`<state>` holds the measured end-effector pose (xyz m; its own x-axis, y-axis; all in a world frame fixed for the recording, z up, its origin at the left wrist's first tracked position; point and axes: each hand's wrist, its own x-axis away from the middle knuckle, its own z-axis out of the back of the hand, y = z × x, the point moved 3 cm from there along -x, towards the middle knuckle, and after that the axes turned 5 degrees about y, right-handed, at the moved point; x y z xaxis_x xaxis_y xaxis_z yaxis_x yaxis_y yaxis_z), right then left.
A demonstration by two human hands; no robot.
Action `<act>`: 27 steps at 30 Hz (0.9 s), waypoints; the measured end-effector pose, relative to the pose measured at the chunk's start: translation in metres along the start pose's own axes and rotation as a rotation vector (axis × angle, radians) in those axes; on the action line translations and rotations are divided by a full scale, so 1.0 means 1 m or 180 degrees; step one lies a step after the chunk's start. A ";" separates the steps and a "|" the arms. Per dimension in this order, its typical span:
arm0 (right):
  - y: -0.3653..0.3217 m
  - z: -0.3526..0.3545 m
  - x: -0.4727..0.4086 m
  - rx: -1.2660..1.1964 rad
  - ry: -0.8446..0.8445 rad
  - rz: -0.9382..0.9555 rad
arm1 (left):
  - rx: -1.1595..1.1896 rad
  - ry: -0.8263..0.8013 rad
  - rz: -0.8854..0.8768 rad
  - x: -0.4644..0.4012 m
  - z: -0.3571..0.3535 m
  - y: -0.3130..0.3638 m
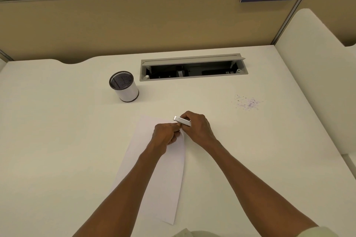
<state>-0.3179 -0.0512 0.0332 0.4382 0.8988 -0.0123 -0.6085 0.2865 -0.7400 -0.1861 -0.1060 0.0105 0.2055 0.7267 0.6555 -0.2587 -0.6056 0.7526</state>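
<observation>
A white sheet of paper [154, 179] lies lengthwise on the desk in front of me. My left hand [165, 135] pinches the sheet's far right corner and lifts it a little off the desk. My right hand [196, 127] grips a small silver stapler [182, 120] right at that lifted corner, its front end pointing left. Both hands touch each other over the top of the sheet.
A white mesh-lined pen cup [124, 86] stands at the back left. An open grey cable tray [192, 68] is sunk into the white desk [57, 131] behind. Small paper scraps [248, 103] lie at the right. A white side panel [317, 82] bounds the right.
</observation>
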 end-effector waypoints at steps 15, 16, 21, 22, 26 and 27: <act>0.010 0.000 0.001 -0.0474 0.0521 -0.0680 | 0.0154 0.0556 0.0046 -0.008 0.000 -0.003; 0.014 0.002 0.000 -0.0370 0.0507 -0.0710 | 0.0169 0.0608 -0.0003 -0.007 0.001 -0.002; 0.036 0.013 -0.009 -0.0025 0.0409 -0.0944 | 0.0382 0.0614 -0.0028 -0.006 0.005 0.002; 0.039 0.015 -0.011 0.0015 0.0385 -0.0965 | 0.0431 0.0604 -0.0015 -0.005 0.007 0.002; 0.045 0.023 -0.017 -0.0085 0.0354 -0.1068 | 0.0599 0.0533 0.0028 -0.004 0.011 0.001; 0.046 0.026 -0.018 -0.0156 0.0372 -0.1084 | 0.0633 0.0527 0.0031 -0.003 0.012 0.001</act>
<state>-0.3709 -0.0454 0.0171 0.6845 0.7099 0.1658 -0.3834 0.5440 -0.7464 -0.1762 -0.1128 0.0104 0.0424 0.7539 0.6556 -0.0659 -0.6527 0.7548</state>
